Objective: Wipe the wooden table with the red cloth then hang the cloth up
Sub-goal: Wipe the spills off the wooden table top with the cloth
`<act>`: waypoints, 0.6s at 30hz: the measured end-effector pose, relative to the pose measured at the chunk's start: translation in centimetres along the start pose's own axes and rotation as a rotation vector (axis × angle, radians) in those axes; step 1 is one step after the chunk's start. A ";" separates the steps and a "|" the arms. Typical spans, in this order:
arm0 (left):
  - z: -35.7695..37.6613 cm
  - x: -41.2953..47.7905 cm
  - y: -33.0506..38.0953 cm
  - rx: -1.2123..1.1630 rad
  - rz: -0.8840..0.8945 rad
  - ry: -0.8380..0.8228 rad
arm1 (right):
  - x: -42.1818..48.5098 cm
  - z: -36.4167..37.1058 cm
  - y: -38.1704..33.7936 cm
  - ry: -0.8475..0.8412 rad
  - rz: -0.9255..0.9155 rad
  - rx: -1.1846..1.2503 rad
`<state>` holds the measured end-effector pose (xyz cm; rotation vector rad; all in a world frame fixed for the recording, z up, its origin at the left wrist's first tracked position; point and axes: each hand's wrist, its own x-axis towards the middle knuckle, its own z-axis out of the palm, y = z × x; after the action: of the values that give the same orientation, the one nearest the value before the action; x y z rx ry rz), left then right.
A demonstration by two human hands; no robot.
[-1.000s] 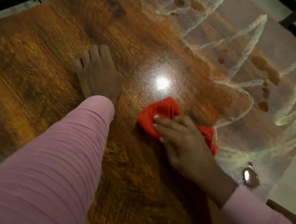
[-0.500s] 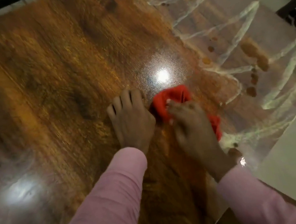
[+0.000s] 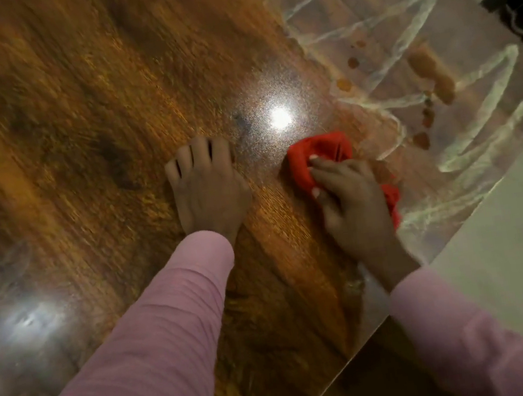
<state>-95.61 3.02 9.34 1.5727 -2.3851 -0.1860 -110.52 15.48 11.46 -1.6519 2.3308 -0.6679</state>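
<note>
The bunched red cloth (image 3: 318, 157) lies on the glossy wooden table (image 3: 83, 115), right of centre. My right hand (image 3: 350, 199) lies on top of the cloth with fingers curled into it, gripping it against the wood. Part of the cloth shows past the hand's right side. My left hand (image 3: 207, 188) rests flat on the table, fingers straight, a hand's width left of the cloth. Both arms wear pink sleeves.
Whitish zigzag smear streaks (image 3: 404, 29) and several brown spots (image 3: 430, 76) cover the table's right part, beyond the cloth. The table's right edge (image 3: 457, 232) runs diagonally, with pale floor (image 3: 507, 232) past it. Dark furniture (image 3: 517, 4) stands at the upper right.
My left hand has come closer to me, then stayed flat beside the cloth. My right hand has slid the cloth to the right, opening a gap from the left hand.
</note>
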 end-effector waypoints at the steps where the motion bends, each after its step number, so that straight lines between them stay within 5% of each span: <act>1: 0.0 0.1 0.1 0.014 0.001 -0.008 | -1.8 0.4 -0.9 -0.039 -0.040 0.025; 6: 0.0 0.0 0.1 0.017 -0.006 -0.021 | -6.4 0.1 -2.1 -0.194 -0.277 0.007; 12: -0.1 -0.2 0.0 -0.012 -0.010 -0.002 | -0.7 -2.7 3.0 -0.041 0.062 -0.016; 18: -0.2 0.1 0.2 0.023 -0.011 0.000 | -5.9 -1.7 -1.1 -0.237 -0.015 0.083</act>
<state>-95.74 3.02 9.57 1.5957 -2.3875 -0.1606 -108.28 21.07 12.96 -1.6166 2.0997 -0.5321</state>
